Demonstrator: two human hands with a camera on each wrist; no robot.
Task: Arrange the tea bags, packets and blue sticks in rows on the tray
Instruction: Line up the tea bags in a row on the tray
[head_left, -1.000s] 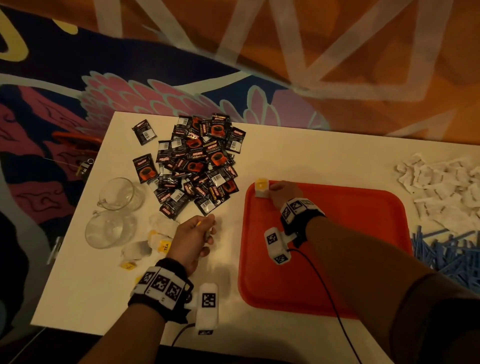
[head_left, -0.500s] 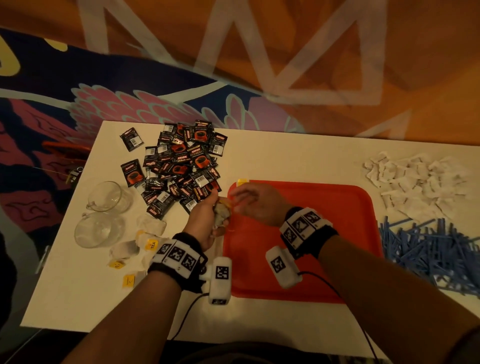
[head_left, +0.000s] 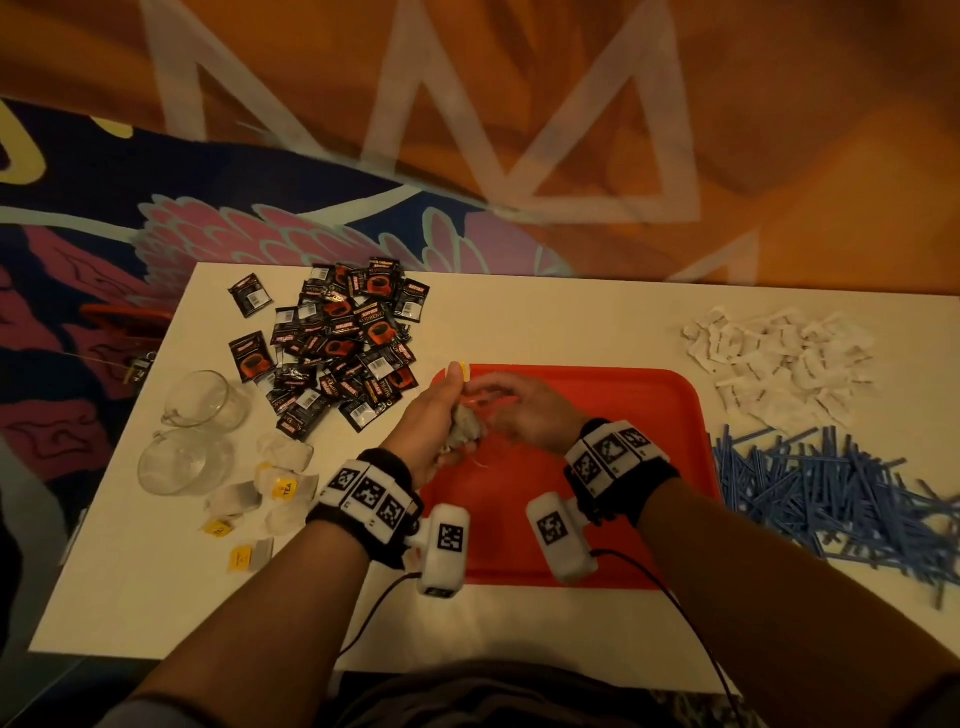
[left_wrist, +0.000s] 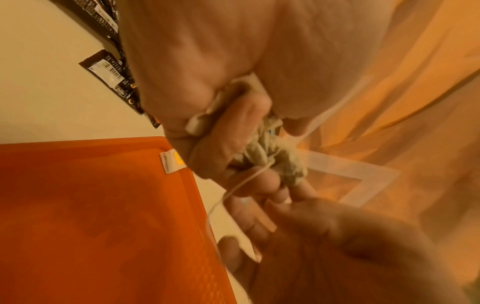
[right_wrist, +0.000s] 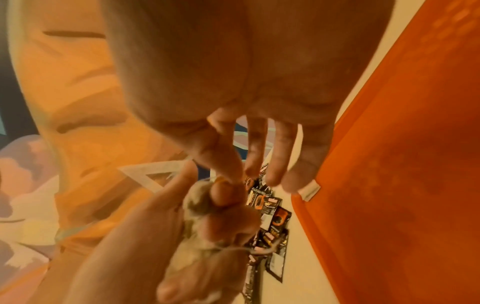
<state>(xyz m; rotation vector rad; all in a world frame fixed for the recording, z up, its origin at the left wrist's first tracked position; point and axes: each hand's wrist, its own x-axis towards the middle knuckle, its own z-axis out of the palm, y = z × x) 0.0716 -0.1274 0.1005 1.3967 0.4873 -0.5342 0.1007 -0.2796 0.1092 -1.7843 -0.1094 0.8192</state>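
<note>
From my head view, my left hand (head_left: 434, 426) clutches a bunch of tea bags (head_left: 464, 428) over the tray's (head_left: 597, 467) left edge; my right hand (head_left: 524, 410) pinches at one. Packets (head_left: 343, 343) and sticks (head_left: 831, 488) are still piled on the bench (head_left: 156, 582).

At my left wrist, one tea bag (left_wrist: 172, 161) lies in the tray corner, so nearly everything remains.

At my right wrist, my fingers (right_wrist: 228, 168) pinch a tag; the rest are spread.

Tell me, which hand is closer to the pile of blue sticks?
Right. The right hand is over the red tray beside the blue sticks; the left hand is farther off.
</note>
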